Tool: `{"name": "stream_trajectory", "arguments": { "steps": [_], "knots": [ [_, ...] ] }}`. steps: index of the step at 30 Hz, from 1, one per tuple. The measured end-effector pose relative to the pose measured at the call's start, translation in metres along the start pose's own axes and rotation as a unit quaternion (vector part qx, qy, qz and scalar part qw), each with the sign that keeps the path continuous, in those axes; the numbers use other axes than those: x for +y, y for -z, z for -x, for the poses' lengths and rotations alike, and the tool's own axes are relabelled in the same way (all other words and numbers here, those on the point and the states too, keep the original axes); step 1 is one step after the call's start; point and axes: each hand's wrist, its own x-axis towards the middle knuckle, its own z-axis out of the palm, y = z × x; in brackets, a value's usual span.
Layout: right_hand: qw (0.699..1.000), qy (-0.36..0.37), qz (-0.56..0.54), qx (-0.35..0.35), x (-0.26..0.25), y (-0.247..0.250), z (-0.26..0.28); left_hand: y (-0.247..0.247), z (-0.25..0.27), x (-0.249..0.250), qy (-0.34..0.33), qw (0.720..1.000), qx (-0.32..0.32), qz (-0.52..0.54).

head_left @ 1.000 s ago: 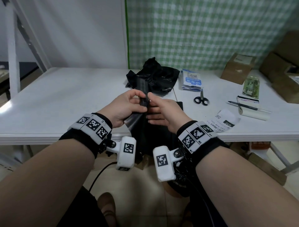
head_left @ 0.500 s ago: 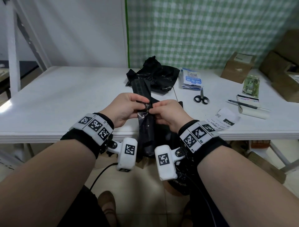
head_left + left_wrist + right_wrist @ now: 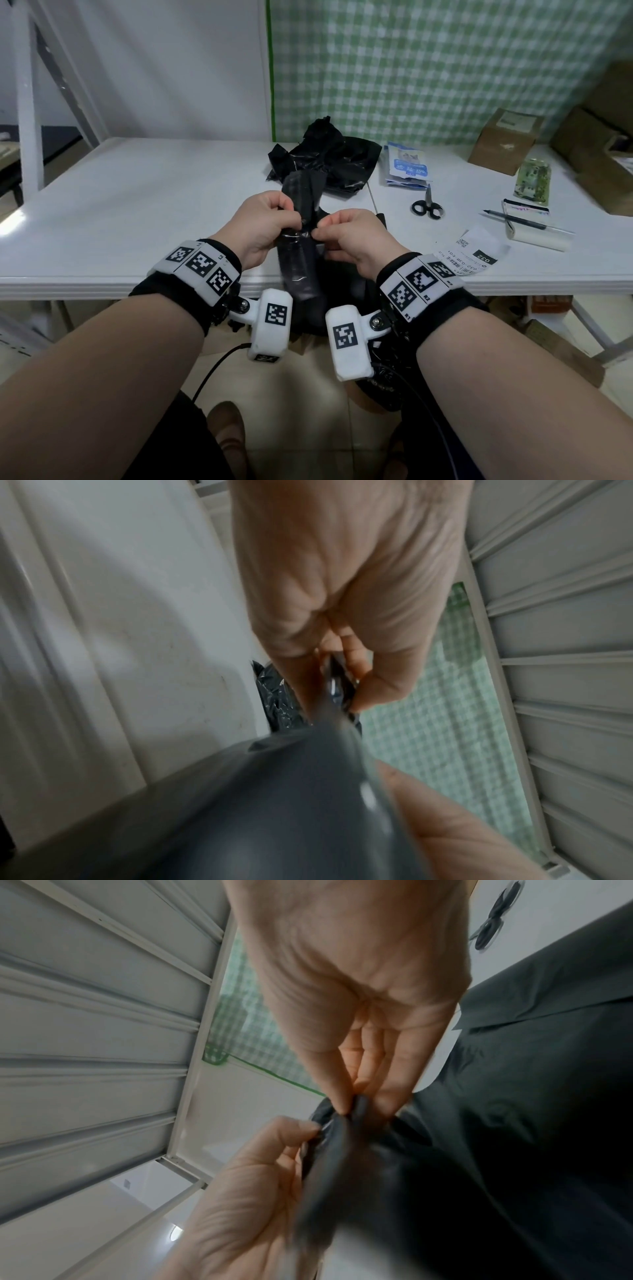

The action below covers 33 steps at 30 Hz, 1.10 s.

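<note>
A folded black plastic bag (image 3: 298,260) hangs upright over the front edge of the white table (image 3: 137,212). My left hand (image 3: 265,222) pinches it from the left and my right hand (image 3: 346,236) pinches it from the right, fingertips meeting at its middle. The left wrist view shows the left hand (image 3: 342,680) pinching the bag (image 3: 274,804) edge between thumb and fingers. In the right wrist view the right hand (image 3: 363,1096) pinches the bunched black bag (image 3: 342,1150), with the other hand's fingers just below it. A dark sheet lies under my right hand.
A crumpled heap of black bags (image 3: 329,161) lies behind my hands. To the right are a blue-white pouch (image 3: 407,164), scissors (image 3: 427,207), a printed label (image 3: 469,253), a pen (image 3: 524,222) on a paper roll, a green packet (image 3: 532,180) and cardboard boxes (image 3: 503,144).
Both hands have gone from loosely holding the bag to pinching it at one spot, and the bag's top end now stands higher above my left hand.
</note>
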Motion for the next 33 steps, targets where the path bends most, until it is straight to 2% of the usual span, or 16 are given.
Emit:
{"name": "stream_trajectory", "arguments": {
  "steps": [4, 7, 9, 11, 14, 16, 18, 21, 23, 25, 27, 30, 33],
  "knots": [
    [1.000, -0.015, 0.010, 0.024, 0.001, 0.001, -0.003, 0.003, -0.002, 0.001, 0.008, 1.000, 0.014, 0.000],
    [0.997, -0.034, 0.013, 0.067, 0.003, 0.008, -0.009, 0.006, -0.003, 0.002, 0.020, 0.998, 0.053, -0.006],
    [0.994, -0.043, -0.045, 0.093, 0.002, 0.012, -0.010, 0.009, -0.003, 0.002, 0.043, 0.997, 0.060, 0.016],
    [0.980, -0.064, -0.159, 0.100, 0.000, 0.016, -0.009, 0.013, -0.002, 0.002, 0.069, 0.997, 0.017, 0.025],
    [0.961, -0.085, -0.253, 0.069, -0.005, 0.021, -0.006, 0.019, -0.001, -0.005, 0.098, 0.990, -0.062, -0.084],
    [0.955, -0.085, -0.280, 0.056, -0.008, 0.022, -0.005, 0.019, -0.004, -0.014, 0.098, 0.979, -0.039, -0.175],
    [0.954, -0.080, -0.286, 0.033, -0.008, 0.020, -0.003, 0.020, -0.007, -0.020, 0.101, 0.975, 0.010, -0.197],
    [0.981, -0.051, -0.183, -0.033, -0.002, 0.020, -0.006, 0.025, -0.013, -0.024, 0.125, 0.984, 0.093, -0.090],
    [0.995, -0.026, -0.080, -0.061, 0.004, 0.022, -0.007, 0.029, -0.015, -0.019, 0.144, 0.980, 0.118, 0.071],
    [1.000, -0.018, 0.015, -0.017, 0.010, 0.024, -0.007, 0.031, -0.013, -0.012, 0.154, 0.960, 0.082, 0.221],
    [0.998, -0.026, 0.050, 0.028, 0.012, 0.025, -0.008, 0.026, -0.011, -0.008, 0.153, 0.950, 0.041, 0.270],
    [0.997, -0.062, 0.022, 0.047, 0.014, 0.026, -0.008, 0.019, -0.007, -0.007, 0.148, 0.965, -0.018, 0.218],
    [0.988, -0.093, -0.110, 0.052, 0.014, 0.033, -0.008, 0.022, -0.001, -0.005, 0.130, 0.984, -0.087, 0.083]
  ]
}}
